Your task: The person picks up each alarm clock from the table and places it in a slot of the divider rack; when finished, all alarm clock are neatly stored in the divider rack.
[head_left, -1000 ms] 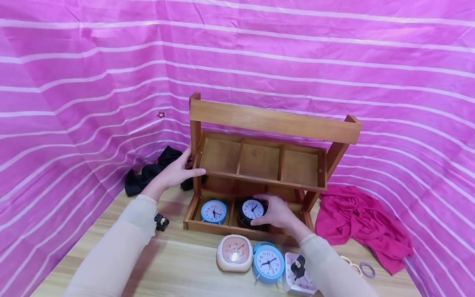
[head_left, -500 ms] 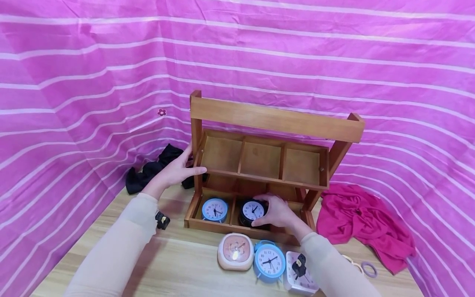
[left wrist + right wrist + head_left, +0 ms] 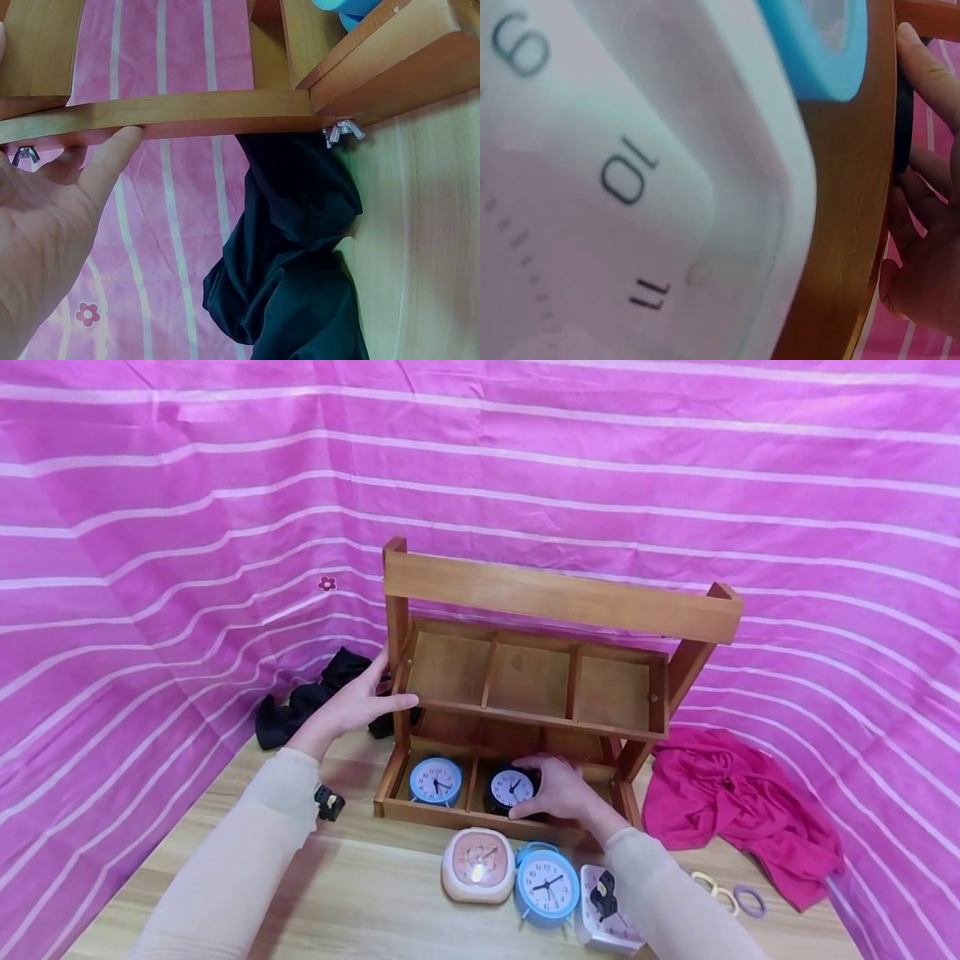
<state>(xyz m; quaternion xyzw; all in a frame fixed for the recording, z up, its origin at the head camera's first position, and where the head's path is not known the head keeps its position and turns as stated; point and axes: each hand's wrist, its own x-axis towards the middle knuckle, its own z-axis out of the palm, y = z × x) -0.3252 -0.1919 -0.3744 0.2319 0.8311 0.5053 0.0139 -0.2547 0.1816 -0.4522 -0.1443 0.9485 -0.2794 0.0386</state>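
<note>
Your pale wood-grain table (image 3: 375, 893) bears a brown wooden rack (image 3: 562, 597) right of your left hand (image 3: 360, 703), black crumpled cloth (image 3: 285, 714) behind that hand. Nearer you than your right hand (image 3: 558, 789) sit a rounded peach-and-white clock (image 3: 478, 866), a round sky-blue clock (image 3: 547, 885) and a square white clock (image 3: 597, 931); right of that hand, crumpled magenta cloth (image 3: 738, 806), two pale-yellow rings (image 3: 715, 891), a purple ring (image 3: 748, 887).

We see a pink curtain (image 3: 525, 477) with white stripes and a red flower (image 3: 327, 583). Our shelf (image 3: 558, 597) is brown, our sleeves (image 3: 225, 856) are cream. We spot a black clock (image 3: 512, 789), a blue clock (image 3: 436, 782), another blue clock (image 3: 546, 887), black cloth (image 3: 296, 710) and hot pink cloth (image 3: 738, 802).
</note>
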